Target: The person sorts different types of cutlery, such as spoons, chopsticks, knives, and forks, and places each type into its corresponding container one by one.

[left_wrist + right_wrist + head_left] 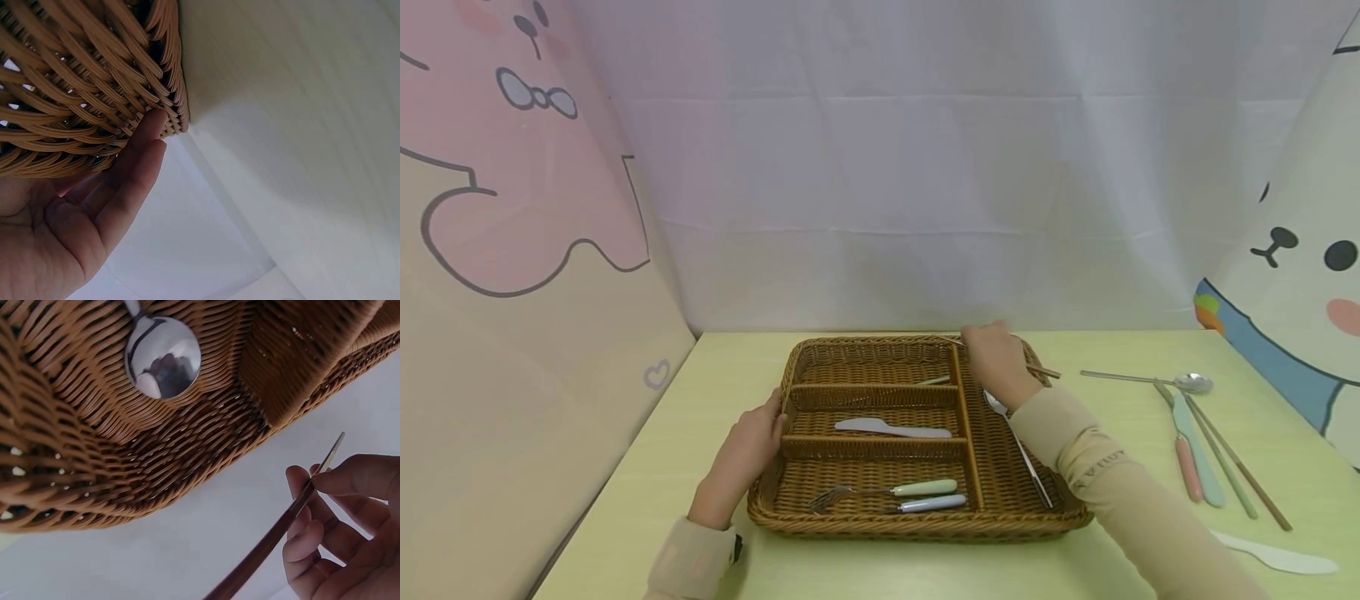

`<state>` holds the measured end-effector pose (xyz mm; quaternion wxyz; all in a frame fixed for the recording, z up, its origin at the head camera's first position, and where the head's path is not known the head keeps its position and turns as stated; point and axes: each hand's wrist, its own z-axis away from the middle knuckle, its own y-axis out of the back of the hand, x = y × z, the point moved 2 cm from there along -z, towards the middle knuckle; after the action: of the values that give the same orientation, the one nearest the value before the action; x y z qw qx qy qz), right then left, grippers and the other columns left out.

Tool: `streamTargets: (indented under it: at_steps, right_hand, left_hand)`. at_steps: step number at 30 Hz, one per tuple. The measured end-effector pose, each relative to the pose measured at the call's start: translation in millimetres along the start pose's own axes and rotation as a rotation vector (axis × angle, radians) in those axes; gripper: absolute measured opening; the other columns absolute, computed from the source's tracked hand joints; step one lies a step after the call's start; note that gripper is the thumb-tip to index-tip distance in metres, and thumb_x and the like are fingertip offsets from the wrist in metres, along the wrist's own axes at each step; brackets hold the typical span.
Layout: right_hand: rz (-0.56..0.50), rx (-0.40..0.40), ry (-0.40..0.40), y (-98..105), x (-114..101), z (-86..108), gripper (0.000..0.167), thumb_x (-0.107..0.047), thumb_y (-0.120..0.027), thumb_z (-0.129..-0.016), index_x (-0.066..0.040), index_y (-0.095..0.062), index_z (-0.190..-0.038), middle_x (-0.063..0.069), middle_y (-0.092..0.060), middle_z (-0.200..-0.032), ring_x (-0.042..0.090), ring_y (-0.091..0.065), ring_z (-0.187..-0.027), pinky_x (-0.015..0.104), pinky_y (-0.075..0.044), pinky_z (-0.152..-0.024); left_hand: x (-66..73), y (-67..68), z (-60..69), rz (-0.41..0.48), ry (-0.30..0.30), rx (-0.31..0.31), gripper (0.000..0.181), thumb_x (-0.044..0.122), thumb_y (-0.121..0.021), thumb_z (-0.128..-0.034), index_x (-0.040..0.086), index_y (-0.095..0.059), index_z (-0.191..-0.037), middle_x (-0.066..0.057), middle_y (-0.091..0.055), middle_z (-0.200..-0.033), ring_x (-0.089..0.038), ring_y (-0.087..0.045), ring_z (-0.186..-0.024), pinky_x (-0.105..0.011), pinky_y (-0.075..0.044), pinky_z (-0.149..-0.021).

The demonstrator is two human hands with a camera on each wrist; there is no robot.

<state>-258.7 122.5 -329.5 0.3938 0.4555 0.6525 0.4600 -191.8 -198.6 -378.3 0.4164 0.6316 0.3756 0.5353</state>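
A brown wicker basket [880,527] with several compartments sits on the table. At its left side my left hand [747,446] holds the rim, its fingers [128,194] against the outer weave; the thumb is mostly hidden in the left wrist view. Over the far right corner, my right hand [997,360] pinches a brown chopstick [259,550] with a pale tip between thumb and fingers. Below that hand, a long-handled metal spoon [1018,450] lies in the right compartment, its bowl [164,359] toward the far end.
A white knife [891,429] lies in the middle-left compartment, and green- and blue-handled forks [925,488] in the near one. A green stick end [934,381] shows in the far one. Right of the basket lie a spoon [1193,383], knives [1198,450], chopsticks [1247,467] and a pink handle [1187,468].
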Motion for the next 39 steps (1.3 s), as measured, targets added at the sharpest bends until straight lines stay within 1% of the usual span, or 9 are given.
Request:
streamTargets:
  at_steps: [5,9,12,17,20,24,27,31,39]
  right_hand:
    - [-0.002,-0.004,0.033,-5.1,-12.1,-4.0,0.017,0.006,-0.051,-0.087,-0.005,-0.064,-0.089,0.013,-0.063,-0.077,0.029,-0.053,-0.069,0.031,-0.035,-0.043]
    - [-0.018,-0.030,0.050,-9.6,-21.3,-8.9,0.024,0.009,-0.050,-0.087,-0.007,-0.067,-0.093,0.012,-0.067,-0.085,0.033,-0.057,-0.084,0.031,-0.039,-0.046]
    - [-0.026,-0.036,0.066,-13.3,-27.9,-12.0,0.025,0.008,-0.051,-0.086,-0.009,-0.068,-0.094,0.010,-0.069,-0.087,0.033,-0.058,-0.088,0.031,-0.043,-0.047]
    - [-0.020,-0.013,0.113,-18.6,-37.1,-15.1,0.027,0.008,-0.051,-0.088,-0.010,-0.070,-0.092,0.008,-0.070,-0.085,0.028,-0.058,-0.083,0.033,-0.048,-0.050]
    - [-0.021,0.000,0.139,-22.3,-42.3,-16.4,0.029,0.009,-0.052,-0.087,-0.011,-0.071,-0.094,0.008,-0.071,-0.089,0.028,-0.062,-0.090,0.036,-0.054,-0.061]
    - [-0.019,-0.006,0.170,-26.9,-50.1,-18.0,0.032,0.011,-0.055,-0.084,-0.012,-0.071,-0.101,0.006,-0.070,-0.099,0.028,-0.063,-0.099,0.038,-0.054,-0.071]
    - [-0.002,-0.025,0.188,-30.4,-55.8,-18.4,0.033,0.009,-0.057,-0.084,-0.013,-0.070,-0.105,0.006,-0.069,-0.102,0.027,-0.063,-0.099,0.037,-0.054,-0.070]
    - [0.004,-0.061,0.200,-34.4,-62.6,-18.8,0.032,0.005,-0.057,-0.085,-0.013,-0.068,-0.108,0.007,-0.069,-0.101,0.023,-0.064,-0.091,0.037,-0.054,-0.068]
    - [-0.010,-0.091,0.240,-39.9,-74.0,-17.1,0.031,0.004,-0.058,-0.086,-0.015,-0.069,-0.108,0.004,-0.069,-0.102,0.018,-0.065,-0.084,0.031,-0.053,-0.066]
  left_hand:
    - [1.0,0.9,1.0,-0.001,0.000,-0.002,0.049,0.011,-0.045,-0.0965,-0.008,-0.030,-0.139,-0.002,-0.044,-0.055,-0.010,-0.035,-0.042,-0.025,-0.031,-0.043]
    - [1.8,1.7,1.7,-0.004,0.001,-0.002,0.049,0.011,-0.045,-0.0964,-0.008,-0.031,-0.139,-0.002,-0.044,-0.054,-0.010,-0.035,-0.041,-0.025,-0.031,-0.042]
    - [0.7,1.0,1.3,-0.003,0.008,-0.004,0.049,0.012,-0.044,-0.0967,-0.008,-0.030,-0.139,-0.002,-0.044,-0.053,-0.010,-0.034,-0.041,-0.024,-0.030,-0.042]
    - [-0.3,-0.1,0.9,0.000,0.010,-0.008,0.049,0.012,-0.044,-0.0968,-0.007,-0.030,-0.139,-0.002,-0.045,-0.054,-0.010,-0.034,-0.041,-0.024,-0.031,-0.041]
    - [0.1,0.1,1.1,-0.002,0.010,-0.007,0.049,0.012,-0.044,-0.0968,-0.007,-0.030,-0.139,-0.002,-0.045,-0.055,-0.010,-0.035,-0.041,-0.024,-0.031,-0.042]
    - [0.9,0.6,1.5,-0.003,0.007,0.002,0.049,0.012,-0.045,-0.0965,-0.007,-0.031,-0.139,-0.002,-0.045,-0.055,-0.010,-0.035,-0.041,-0.024,-0.031,-0.043]
    - [1.4,1.0,2.0,0.003,0.001,0.010,0.049,0.012,-0.045,-0.0962,-0.008,-0.031,-0.138,-0.002,-0.045,-0.055,-0.010,-0.035,-0.041,-0.024,-0.031,-0.042]
    - [1.3,0.9,2.1,0.001,0.000,0.007,0.049,0.012,-0.045,-0.0965,-0.008,-0.031,-0.139,-0.002,-0.045,-0.056,-0.010,-0.035,-0.041,-0.024,-0.031,-0.042]
    - [0.5,1.6,2.7,-0.005,-0.008,0.004,0.049,0.011,-0.045,-0.0963,-0.009,-0.030,-0.139,-0.002,-0.045,-0.055,-0.010,-0.036,-0.041,-0.024,-0.032,-0.043]
